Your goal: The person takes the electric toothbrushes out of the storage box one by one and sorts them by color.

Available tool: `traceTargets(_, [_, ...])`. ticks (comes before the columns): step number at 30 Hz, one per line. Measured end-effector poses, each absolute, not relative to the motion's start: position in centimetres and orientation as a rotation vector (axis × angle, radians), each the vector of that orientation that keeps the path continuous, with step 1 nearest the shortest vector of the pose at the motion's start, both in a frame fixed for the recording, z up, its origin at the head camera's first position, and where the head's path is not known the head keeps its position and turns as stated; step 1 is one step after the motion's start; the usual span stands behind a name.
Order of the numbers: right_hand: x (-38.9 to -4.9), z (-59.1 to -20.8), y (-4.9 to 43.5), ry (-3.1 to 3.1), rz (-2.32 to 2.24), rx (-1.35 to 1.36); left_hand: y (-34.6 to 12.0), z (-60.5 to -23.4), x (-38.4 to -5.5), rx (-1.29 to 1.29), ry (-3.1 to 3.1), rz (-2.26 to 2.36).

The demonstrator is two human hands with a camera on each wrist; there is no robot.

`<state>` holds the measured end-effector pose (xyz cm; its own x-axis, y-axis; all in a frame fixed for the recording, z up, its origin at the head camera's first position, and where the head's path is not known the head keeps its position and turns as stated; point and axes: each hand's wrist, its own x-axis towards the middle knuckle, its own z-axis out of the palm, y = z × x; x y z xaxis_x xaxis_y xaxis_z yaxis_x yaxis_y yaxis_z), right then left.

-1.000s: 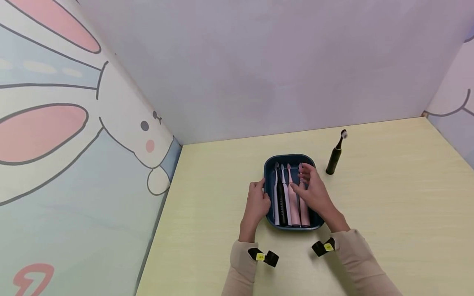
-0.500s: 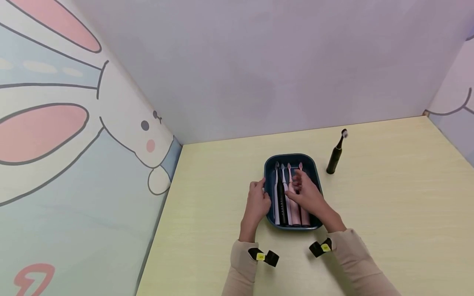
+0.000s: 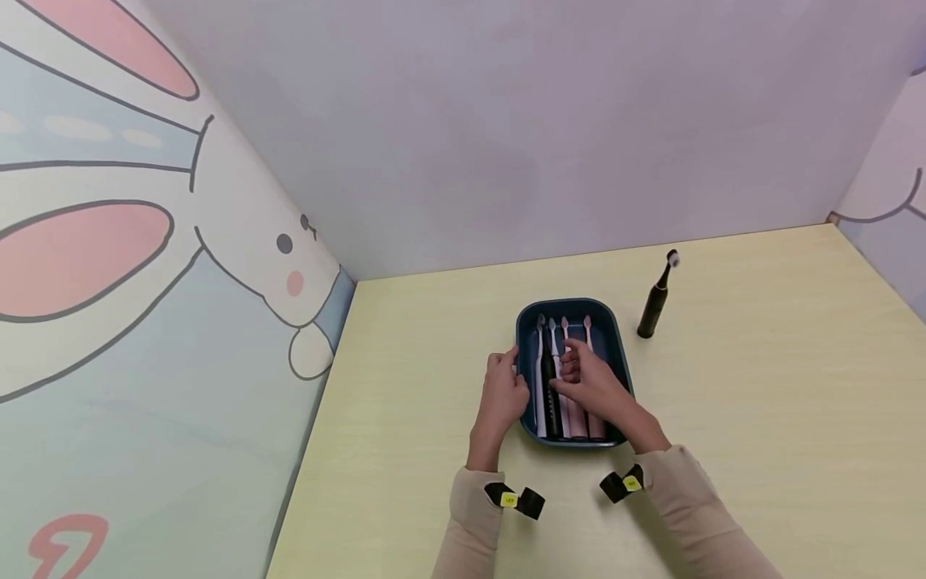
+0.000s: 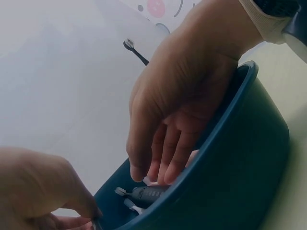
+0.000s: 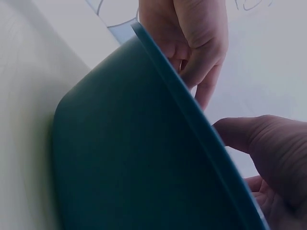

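A dark blue plastic bin (image 3: 613, 322) sits on the table, with several electric toothbrushes lying side by side in it. A black toothbrush (image 3: 547, 374) lies between white ones, and a pink toothbrush (image 3: 596, 429) is at the right. My left hand (image 3: 504, 394) holds the bin's left rim between thumb and fingers. Over the bin hovers my right hand (image 3: 596, 386), fingers loosely bent, thumb above the black toothbrush, nothing held; it hides part of the pink handles. In the left wrist view, its fingertips hang inside the bin near the black toothbrush's handle.
Another black electric toothbrush (image 3: 653, 310) stands upright on the light wooden table (image 3: 760, 386), right of the bin. A pale wall (image 3: 506, 161) rises behind the table. At the left is a wall with a rabbit drawing (image 3: 246, 225).
My right hand has moved left across the bin, from above the right pink toothbrush to near the black one, uncovering the right pink toothbrush's head. My left hand stays at the rim.
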<state>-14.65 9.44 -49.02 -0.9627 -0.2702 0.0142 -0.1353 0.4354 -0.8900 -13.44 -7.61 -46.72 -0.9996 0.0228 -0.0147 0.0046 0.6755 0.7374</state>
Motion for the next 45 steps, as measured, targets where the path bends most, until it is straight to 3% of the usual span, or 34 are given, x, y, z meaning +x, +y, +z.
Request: traceTargets(45, [-15.9, -47.9, 6.2, 2.635, -1.087, -0.216, -7.6, -46.9, -13.6, 0.038, 2.859, 1.246])
